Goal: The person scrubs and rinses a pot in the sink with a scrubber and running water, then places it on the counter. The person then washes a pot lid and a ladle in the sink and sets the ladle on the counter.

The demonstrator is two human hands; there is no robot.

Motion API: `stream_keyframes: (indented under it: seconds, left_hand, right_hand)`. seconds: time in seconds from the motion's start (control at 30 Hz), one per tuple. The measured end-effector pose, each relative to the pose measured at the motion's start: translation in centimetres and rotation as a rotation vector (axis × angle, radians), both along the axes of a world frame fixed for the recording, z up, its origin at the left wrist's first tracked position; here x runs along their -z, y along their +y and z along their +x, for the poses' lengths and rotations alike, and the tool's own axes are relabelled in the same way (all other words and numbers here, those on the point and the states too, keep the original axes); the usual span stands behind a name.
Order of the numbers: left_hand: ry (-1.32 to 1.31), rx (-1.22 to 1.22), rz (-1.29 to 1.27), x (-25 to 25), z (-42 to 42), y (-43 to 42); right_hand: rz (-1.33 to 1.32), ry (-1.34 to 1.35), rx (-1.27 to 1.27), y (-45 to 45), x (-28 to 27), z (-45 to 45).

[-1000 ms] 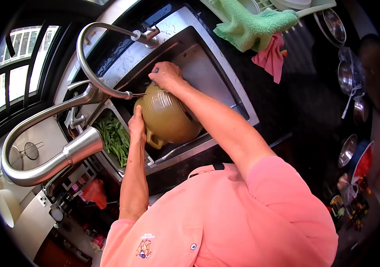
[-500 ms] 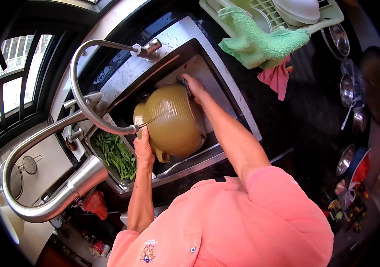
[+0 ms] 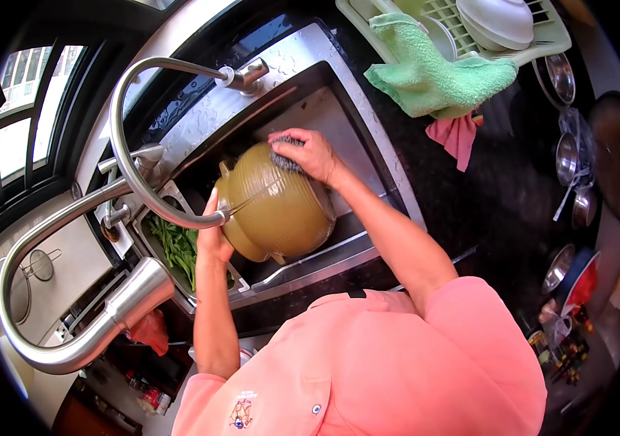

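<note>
An olive-brown ribbed pot [image 3: 288, 218] lies on its side over the sink [image 3: 339, 131], its base toward the right. My right hand [image 3: 311, 156] presses a dark metal scourer [image 3: 285, 154] on the pot's upper side. At the pot's mouth end, my left hand [image 3: 213, 236] grips the rim, some of its fingers hidden by the pot and tap. A thin stream of water from the slim curved tap [image 3: 215, 219] falls on the pot.
Leafy greens [image 3: 175, 243] fill a smaller basin at the left. A large steel faucet [image 3: 132, 294] arches over the left side. At the top right, a green towel [image 3: 441, 73] hangs over a dish rack [image 3: 546, 40] with white bowls.
My right hand has moved from the pot's far side onto its upper side with the scourer. The pot has turned, and a small handle now shows near its top left.
</note>
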State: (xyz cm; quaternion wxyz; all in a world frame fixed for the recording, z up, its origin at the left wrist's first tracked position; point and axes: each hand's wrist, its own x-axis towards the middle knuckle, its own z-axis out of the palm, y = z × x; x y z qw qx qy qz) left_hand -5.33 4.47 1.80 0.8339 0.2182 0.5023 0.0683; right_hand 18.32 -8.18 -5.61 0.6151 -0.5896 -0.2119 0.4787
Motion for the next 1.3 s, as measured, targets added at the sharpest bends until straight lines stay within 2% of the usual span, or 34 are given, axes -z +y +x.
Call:
stream_keyframes:
  seconds: [0.03, 0.13, 0.23, 0.33, 0.37, 0.4, 0.47, 0.5, 0.6, 0.77, 0.83, 0.9, 1.03, 1.07, 1.13, 1.2, 1.23, 1.3]
  left_hand:
    - [0.104, 0.022, -0.062, 0.4, 0.2, 1.1]
    - [0.326, 0.047, 0.075, 0.5, 1.3, 0.7]
    - [0.551, 0.279, 0.417, 1.6, 1.1, 1.0]
    - [0.614, 0.349, 0.528, 2.1, 0.2, 1.1]
    - [0.625, 0.370, 0.550, 2.3, 0.0, 1.3]
    - [0.603, 0.342, 0.534, 2.5, -0.1, 1.4]
    - [0.565, 0.284, 0.495, 2.6, -1.2, 1.2]
    - [0.551, 0.270, 0.488, 2.9, -1.9, 1.2]
    - [0.492, 0.237, 0.471, 3.8, -4.1, 1.1]
    - [0.453, 0.269, 0.568, 4.3, -6.1, 0.1]
    - [0.433, 0.269, 0.647, 4.2, -5.9, -0.8]
    - [0.422, 0.284, 0.749, 3.9, -5.3, -1.4]
    - [0.410, 0.354, 0.622, 3.2, -5.2, -0.9]
    - [0.373, 0.345, 0.558, 2.2, -4.2, -1.1]
    - [0.360, 0.275, 0.453, 0.4, -1.5, -2.0]
    - [0.475, 0.395, 0.622, 1.3, -1.5, -2.1]
    - [0.540, 0.456, 0.706, 1.5, -1.6, -2.2]
    - [0.456, 0.368, 0.805, 0.6, -0.2, -3.7]
  right_hand:
    - [-0.006, -0.077, -0.009, -0.8, -0.9, -0.9]
    - [0.046, -0.393, 0.054, -2.9, -3.0, -4.1]
    - [0.044, -0.603, 0.009, -3.4, -4.0, -5.1]
    - [-0.259, -0.027, 0.038, -0.1, -1.9, -1.7]
    - [-0.344, -0.110, 0.049, 1.3, 2.2, -1.2]
    - [-0.387, -0.134, 0.227, 2.5, 5.2, -1.8]
    - [-0.536, 0.016, 0.098, 3.5, 10.8, -2.0]
    - [-0.607, 0.089, 0.030, 3.8, 11.6, -1.8]
    - [-0.879, -0.067, -0.190, 2.0, 13.8, -1.5]
    - [-0.777, 0.167, 0.077, -0.1, 10.2, -1.4]
    - [-0.563, 0.176, 0.178, -0.7, 8.2, -1.5]
    - [-0.366, -0.130, 0.220, -1.8, 3.8, -2.0]
    - [0.045, -0.666, 0.186, -3.8, -6.0, -4.6]
    - [0.008, -0.763, 0.091, -4.1, -8.3, -5.3]
    - [0.012, -0.899, -0.040, -3.6, -9.3, -6.4]
    - [0.101, -0.974, -0.110, -2.4, -8.2, -7.4]
    - [0.025, -0.949, -0.054, -1.1, -7.4, -6.9]
    - [-0.201, -0.805, 0.015, 2.1, -4.6, -3.8]
